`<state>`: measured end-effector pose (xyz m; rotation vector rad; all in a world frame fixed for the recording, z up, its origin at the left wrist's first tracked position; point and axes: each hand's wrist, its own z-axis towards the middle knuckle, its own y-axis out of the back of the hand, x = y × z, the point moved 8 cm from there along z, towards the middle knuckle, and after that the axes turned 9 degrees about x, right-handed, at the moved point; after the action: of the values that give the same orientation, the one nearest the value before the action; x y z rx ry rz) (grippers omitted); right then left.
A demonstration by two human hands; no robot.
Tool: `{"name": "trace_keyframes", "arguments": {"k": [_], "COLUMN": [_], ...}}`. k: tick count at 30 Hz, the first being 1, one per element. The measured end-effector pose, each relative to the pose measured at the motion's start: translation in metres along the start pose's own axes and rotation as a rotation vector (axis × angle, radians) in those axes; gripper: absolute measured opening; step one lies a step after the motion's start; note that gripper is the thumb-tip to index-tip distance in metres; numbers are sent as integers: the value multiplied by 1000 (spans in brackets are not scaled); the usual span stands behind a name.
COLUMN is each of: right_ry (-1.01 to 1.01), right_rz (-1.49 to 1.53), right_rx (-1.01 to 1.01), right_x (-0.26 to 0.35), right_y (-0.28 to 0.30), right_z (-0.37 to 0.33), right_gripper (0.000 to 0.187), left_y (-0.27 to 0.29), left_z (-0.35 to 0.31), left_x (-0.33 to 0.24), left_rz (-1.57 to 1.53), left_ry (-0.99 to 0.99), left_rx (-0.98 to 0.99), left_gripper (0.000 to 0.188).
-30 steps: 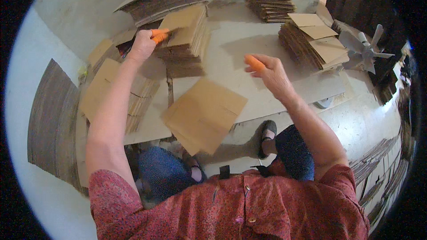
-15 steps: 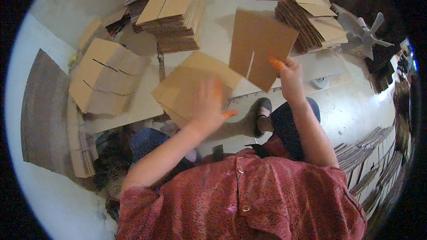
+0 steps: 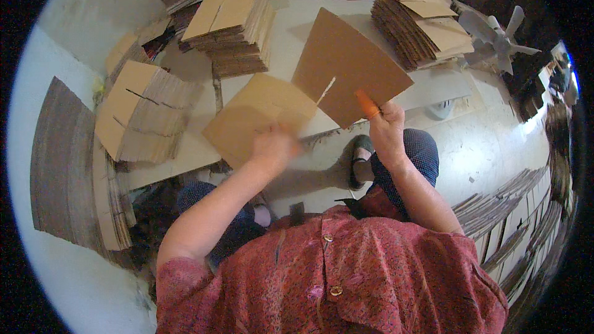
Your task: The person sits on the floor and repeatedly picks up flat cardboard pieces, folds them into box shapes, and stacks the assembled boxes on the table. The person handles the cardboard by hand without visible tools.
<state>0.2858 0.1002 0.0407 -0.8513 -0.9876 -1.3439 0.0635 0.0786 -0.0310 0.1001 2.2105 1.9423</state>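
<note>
My right hand [image 3: 387,128], with an orange cover on a finger, grips the lower edge of a brown cardboard sheet [image 3: 346,55]. The sheet is tilted up with one corner pointing away from me, and a narrow slit is cut in from its lower left edge. My left hand [image 3: 276,143] is at the near side of a second, tan cardboard piece [image 3: 263,105] on the low table. Motion smears its fingers, so their grip cannot be made out. The two cardboard pieces meet or overlap at their neighbouring edges.
Stacks of slit cardboard stand on the white table [image 3: 297,6]: a tall stack [image 3: 232,12] at back left, a leaning stack [image 3: 145,108] at left, another [image 3: 414,31] at back right. A grey fan [image 3: 498,40] is at right. More cardboard strips [image 3: 501,198] lie at lower right.
The brown sheet has turned and shifted left with my right hand. My left hand has drawn back toward me, from lying spread over the tan piece to its near side. The view has shifted slightly.
</note>
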Motion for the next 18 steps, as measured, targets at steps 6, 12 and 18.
{"name": "trace_keyframes", "arguments": {"k": [6,12,18], "right_ry": [176,215,113], "right_rz": [-48,-152,-268], "right_rx": [-37,38,116], "right_x": [48,53,31], "right_y": [-7,-25,-25], "right_z": [5,20,34], "right_gripper": [12,12,12], "left_y": [68,142,151], "left_z": [9,0,2], "left_x": [56,20,9], "left_rz": [-569,-826,-700], "left_ry": [127,67,-61], "left_rx": [-114,-74,-189], "left_gripper": [16,22,20]}}
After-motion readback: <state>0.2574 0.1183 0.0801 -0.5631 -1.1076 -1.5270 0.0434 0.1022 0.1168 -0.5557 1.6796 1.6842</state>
